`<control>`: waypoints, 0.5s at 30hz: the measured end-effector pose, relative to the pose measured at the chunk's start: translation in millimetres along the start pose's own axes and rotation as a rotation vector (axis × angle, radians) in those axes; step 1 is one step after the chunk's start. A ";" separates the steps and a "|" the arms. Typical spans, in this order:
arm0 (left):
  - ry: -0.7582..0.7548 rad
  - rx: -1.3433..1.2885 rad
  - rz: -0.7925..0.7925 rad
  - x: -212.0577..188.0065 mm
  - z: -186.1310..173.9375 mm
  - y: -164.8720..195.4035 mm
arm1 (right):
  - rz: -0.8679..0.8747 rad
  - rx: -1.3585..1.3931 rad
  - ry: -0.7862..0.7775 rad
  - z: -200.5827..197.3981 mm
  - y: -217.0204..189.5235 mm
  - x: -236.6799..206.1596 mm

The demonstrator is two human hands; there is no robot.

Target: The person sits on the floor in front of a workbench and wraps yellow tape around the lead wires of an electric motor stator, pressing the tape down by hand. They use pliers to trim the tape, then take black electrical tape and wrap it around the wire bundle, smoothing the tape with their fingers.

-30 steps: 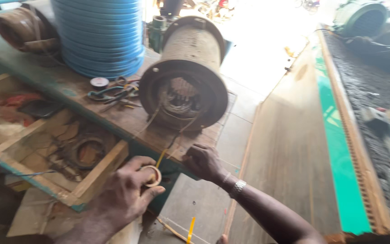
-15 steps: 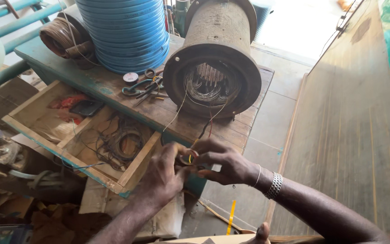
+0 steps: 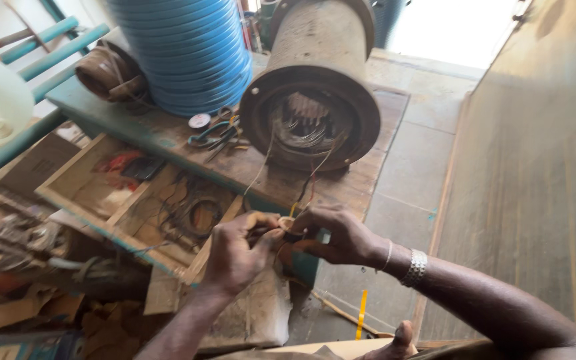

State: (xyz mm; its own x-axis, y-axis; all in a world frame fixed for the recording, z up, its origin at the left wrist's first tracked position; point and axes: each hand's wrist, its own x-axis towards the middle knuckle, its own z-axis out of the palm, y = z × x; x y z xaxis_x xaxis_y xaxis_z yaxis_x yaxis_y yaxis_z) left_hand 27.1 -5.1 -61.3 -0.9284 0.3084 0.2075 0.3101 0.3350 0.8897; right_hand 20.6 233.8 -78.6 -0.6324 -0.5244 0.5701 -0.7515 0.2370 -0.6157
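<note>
A single head-worn camera looks steeply down (close in) over the workbench [image 3: 168, 137] edge and floor.

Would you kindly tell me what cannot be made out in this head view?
- What the left hand and right hand pinch: covered by fingers.
- Motor housing top: cut off by the upper edge.
- Wire ends: too thin.
- Open drawer contents: blurred clutter.

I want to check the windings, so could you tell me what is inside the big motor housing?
Inside the motor housing, slotted core teeth and loose winding wires show; some wires run out toward both hands. Deeper inside is dark.
</note>
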 end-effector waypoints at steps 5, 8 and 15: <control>0.172 0.363 0.389 -9.8 0.9 11.5 | 0.190 -0.076 0.093 15.3 -7.6 0.5; 0.186 0.358 0.417 -11.6 2.2 11.7 | 0.181 -0.154 0.117 21.0 -11.6 1.7; 0.190 0.230 0.364 -5.6 -1.7 5.9 | 0.164 0.083 0.104 19.3 -12.4 1.3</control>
State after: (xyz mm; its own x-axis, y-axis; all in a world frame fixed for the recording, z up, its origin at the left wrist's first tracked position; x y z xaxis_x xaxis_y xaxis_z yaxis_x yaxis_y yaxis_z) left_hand 33.9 -6.3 -56.5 -0.7650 0.2816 0.5792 0.6402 0.4299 0.6366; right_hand 32.7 214.3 -80.8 -0.7645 -0.3959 0.5088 -0.6214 0.2422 -0.7451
